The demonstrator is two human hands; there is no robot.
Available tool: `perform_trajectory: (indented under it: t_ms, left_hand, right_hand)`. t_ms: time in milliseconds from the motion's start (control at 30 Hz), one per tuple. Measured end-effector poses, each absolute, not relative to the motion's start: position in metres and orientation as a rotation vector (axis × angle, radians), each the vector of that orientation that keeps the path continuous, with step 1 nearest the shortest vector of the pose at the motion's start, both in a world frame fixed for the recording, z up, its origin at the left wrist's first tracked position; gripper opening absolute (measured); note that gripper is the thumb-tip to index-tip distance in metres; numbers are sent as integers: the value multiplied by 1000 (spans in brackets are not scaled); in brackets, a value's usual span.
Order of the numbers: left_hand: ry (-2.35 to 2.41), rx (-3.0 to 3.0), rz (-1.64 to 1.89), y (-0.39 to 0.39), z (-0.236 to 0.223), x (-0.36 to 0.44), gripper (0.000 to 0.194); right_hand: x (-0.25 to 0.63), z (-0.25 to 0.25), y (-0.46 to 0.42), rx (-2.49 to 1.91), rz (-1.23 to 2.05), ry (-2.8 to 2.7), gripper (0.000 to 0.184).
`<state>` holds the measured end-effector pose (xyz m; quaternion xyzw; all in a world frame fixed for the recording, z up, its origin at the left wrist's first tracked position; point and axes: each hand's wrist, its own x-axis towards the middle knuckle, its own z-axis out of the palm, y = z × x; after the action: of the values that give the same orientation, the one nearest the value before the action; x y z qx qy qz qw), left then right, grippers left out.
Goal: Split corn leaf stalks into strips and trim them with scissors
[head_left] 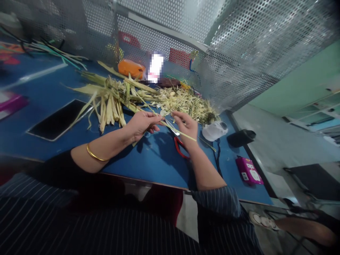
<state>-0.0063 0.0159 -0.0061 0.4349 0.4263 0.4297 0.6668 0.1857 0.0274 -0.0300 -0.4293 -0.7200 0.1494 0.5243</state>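
Note:
Pale yellow-green corn husk strip [183, 135] is pinched in my left hand [145, 124], between thumb and fingers. It is long and narrow, running down to the right in front of my right hand [188, 128]. The right hand's fingers are curled with thumb and index finger close together; whatever they hold is too small to make out. Beneath the strip lie scissors with red handles [181, 149], partly covered by my right hand. Behind my hands are a bundle of corn husks [110, 106] and a heap of husk scraps [186, 102].
On the blue table [148, 166] are a dark tablet-like panel [60, 120], a white cup-like object [214, 131], a black cylinder [241, 138] and a purple packet [249, 170]. An orange packet [130, 68] stands near the perforated metal screen [170, 35]. Another person's leg [302, 228] shows at lower right.

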Motion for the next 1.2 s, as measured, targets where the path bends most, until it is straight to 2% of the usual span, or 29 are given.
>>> perform_trajectory:
  t_ms: [133, 367, 433, 600, 700, 867, 1000, 1200]
  left_hand:
    - [984, 1058, 901, 14, -6, -7, 22]
    - [1032, 1439, 747, 5, -7, -2, 21]
    - [1057, 1525, 700, 3, -9, 1, 20]
    - [993, 1664, 525, 0, -20, 7, 24]
    - [1002, 1649, 482, -1, -24, 8, 24]
    - [1094, 1807, 474, -1, -22, 6, 29]
    - [1070, 1854, 472, 1, -23, 7, 30]
    - [938, 1644, 403, 5, -33, 8, 21]
  right_hand:
    - [196, -9, 20, -1102, 202, -1471, 26]
    - [185, 6, 2, -1124, 133, -1939, 20]
    - [180, 3, 1, -1160, 202, -1978, 18]
    - [169, -3, -2, -1136, 777, -1794, 14]
    - [164, -6, -5, -1079, 964, -1701, 17]
    - [161, -18, 0, -1119, 939, -1633, 36]
    - [161, -16, -1, -1145, 889, -1611, 17]
    - [161, -9, -6, -1097, 927, -1646, 23]
